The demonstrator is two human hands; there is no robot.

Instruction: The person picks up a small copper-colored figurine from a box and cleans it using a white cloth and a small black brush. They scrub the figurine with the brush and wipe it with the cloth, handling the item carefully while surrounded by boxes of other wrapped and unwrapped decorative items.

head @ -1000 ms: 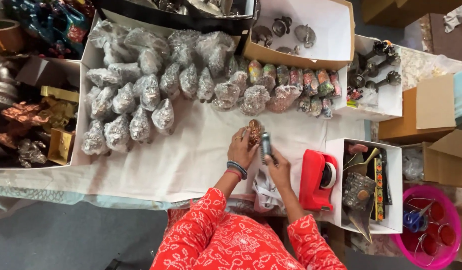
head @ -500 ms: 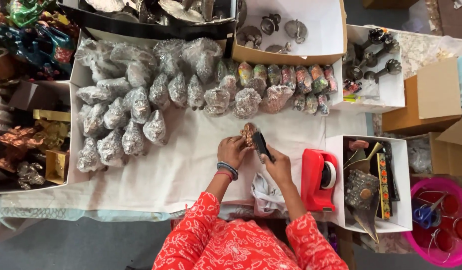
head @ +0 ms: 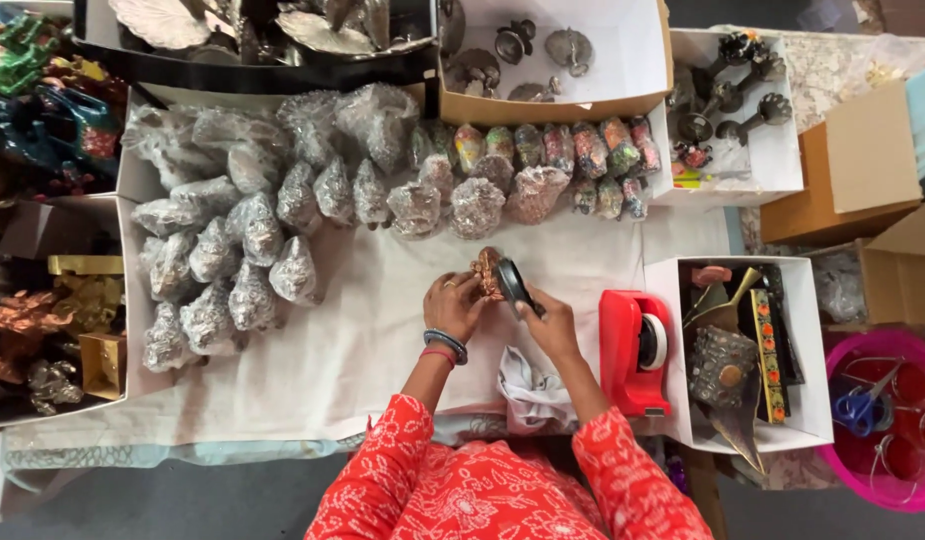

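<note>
Left hand [head: 454, 303] clenched around a small copper-coloured figurine [head: 485, 272], held just above the white-covered counter [head: 362, 330]. Right hand [head: 552, 325] grasping a dark brush [head: 512, 285], its head touching the figurine's right side. Just below the right hand, a crumpled white cloth [head: 532, 390]. Immediately right of that hand, a red tape dispenser [head: 632, 350]; beyond it, a white box [head: 807, 350] of mixed ornaments. Left of and above the left hand, rows of bubble-wrapped bundles [head: 272, 230]. Farther up, a cardboard box [head: 552, 105] with small metal pieces.
</note>
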